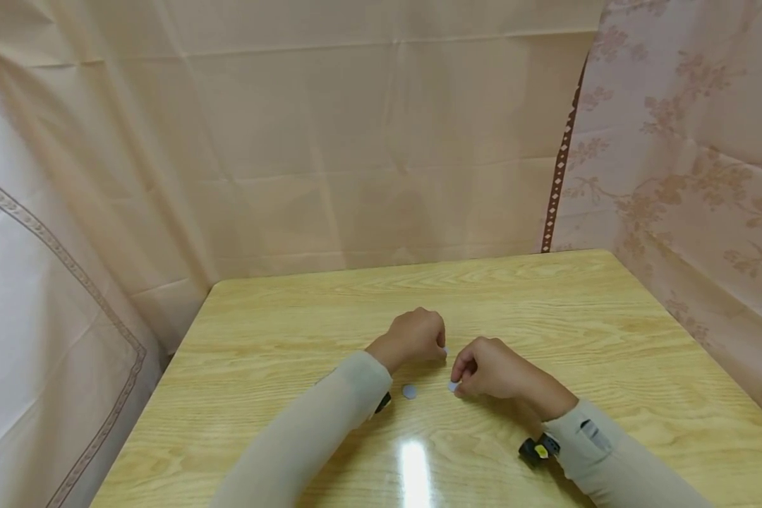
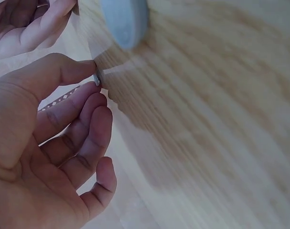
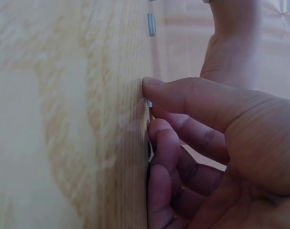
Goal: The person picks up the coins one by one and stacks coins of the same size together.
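A small pale grey-blue disc (image 1: 409,391) lies on the wooden table between the forearms; in the right wrist view it looks like a short stack of discs (image 3: 151,25). My left hand (image 1: 417,335), farther back, pinches a similar thin disc (image 2: 98,78) between thumb and index finger, close to the tabletop. To its right and nearer me, my right hand (image 1: 495,368) pinches another pale disc (image 1: 454,386) by thumb and index finger at the table surface. Fingers mostly cover that disc in the right wrist view. The two hands are apart.
The wood-grain table (image 1: 279,339) extends around both hands. Beige curtain cloth (image 1: 368,155) hangs behind its back edge, with floral cloth (image 1: 705,162) on the right and pale cloth (image 1: 38,317) on the left. A black wrist device (image 1: 533,451) sits under the right sleeve.
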### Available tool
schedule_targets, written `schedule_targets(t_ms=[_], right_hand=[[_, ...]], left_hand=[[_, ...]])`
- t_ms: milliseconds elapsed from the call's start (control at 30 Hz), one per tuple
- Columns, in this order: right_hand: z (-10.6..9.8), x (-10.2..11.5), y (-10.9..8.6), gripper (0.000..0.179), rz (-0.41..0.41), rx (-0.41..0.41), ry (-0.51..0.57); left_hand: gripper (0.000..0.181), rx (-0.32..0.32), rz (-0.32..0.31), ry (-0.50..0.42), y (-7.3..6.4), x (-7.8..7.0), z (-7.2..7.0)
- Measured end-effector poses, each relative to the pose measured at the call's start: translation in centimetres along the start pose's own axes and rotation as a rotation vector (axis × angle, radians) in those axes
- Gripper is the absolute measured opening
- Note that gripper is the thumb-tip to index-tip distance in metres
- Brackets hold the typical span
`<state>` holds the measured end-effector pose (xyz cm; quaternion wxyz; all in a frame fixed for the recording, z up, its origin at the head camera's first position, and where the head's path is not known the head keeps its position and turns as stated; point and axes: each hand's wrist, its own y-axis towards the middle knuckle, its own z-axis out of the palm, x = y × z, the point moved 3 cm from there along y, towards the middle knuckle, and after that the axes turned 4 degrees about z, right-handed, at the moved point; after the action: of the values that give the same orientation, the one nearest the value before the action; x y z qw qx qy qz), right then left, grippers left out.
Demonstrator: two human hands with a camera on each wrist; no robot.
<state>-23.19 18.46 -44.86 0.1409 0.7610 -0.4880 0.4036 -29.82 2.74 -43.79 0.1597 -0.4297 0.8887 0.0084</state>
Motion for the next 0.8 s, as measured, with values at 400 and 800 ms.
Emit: schedule_targets(t_ms=[400, 800], right_hand=[[0.0, -0.3, 0.1, 0.010, -0.016, 0.002, -0.012], [0.2, -0.5, 0.3, 0.009, -0.011, 0.003, -0.029]], left_hand=[[0.009, -0.115, -0.039, -0.070, -2.2, 0.5, -1.3], [0.006, -0.360, 0.019, -0.322, -6.0, -0.1, -2.8]])
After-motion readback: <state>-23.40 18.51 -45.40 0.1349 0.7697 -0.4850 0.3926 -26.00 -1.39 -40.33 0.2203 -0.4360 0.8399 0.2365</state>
